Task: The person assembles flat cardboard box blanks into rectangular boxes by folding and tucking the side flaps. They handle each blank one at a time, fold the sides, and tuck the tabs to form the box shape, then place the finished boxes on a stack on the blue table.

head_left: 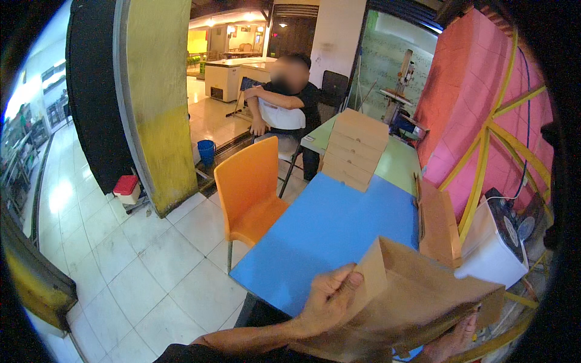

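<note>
A brown cardboard box (423, 287), partly folded with its side walls raised, is held over the near end of the blue table (327, 227). My left hand (330, 296) pinches the box's left wall, thumb and fingers closed on the cardboard. At the lower right, my right hand (454, 340) is against the box's near right edge. Part of that hand is hidden behind the cardboard, but its visible fingers look stretched along the edge. Farther along the table stands a stack of several closed brown boxes (354, 154).
Flat cardboard sheets (437, 221) lean along the table's right side, near a white appliance (493, 242) and yellow metal bars (484, 139). An orange chair (248, 187) stands left of the table. Beyond it, a person (290, 97) sits with folded arms. A blue bucket (206, 151) is behind.
</note>
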`<state>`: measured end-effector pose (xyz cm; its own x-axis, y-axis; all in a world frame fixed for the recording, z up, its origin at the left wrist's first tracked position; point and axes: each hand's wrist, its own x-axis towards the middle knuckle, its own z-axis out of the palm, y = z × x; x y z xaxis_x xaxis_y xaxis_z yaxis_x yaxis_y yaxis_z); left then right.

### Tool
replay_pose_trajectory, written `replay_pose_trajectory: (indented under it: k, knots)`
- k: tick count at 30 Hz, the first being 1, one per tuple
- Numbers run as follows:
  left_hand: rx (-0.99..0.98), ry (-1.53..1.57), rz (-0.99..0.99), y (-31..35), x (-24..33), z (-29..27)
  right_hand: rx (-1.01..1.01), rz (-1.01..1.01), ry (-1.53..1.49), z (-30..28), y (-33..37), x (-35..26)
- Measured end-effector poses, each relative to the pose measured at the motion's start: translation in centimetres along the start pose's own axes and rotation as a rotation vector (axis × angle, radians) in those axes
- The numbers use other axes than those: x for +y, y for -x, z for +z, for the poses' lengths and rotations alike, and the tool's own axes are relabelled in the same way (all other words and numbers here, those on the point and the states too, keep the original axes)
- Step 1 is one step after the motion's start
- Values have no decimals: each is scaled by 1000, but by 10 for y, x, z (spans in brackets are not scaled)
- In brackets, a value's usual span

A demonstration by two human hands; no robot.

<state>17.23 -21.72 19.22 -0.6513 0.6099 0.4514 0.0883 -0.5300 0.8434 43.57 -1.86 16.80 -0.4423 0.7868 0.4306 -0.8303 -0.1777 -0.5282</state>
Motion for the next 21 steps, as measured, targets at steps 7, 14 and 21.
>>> replay_pose_trajectory:
  k: [7, 14, 21]
  knots:
    - [-61, 29, -43, -10, 4, -9, 255, -317, 725, 7, 6, 49]
    - [11, -88, -36, -4, -7, -17, 326, -331, 617, 22, 11, 62]
    - [-237, -273, 3, -21, -5, -28, 341, -210, 772, 49, 8, 83]
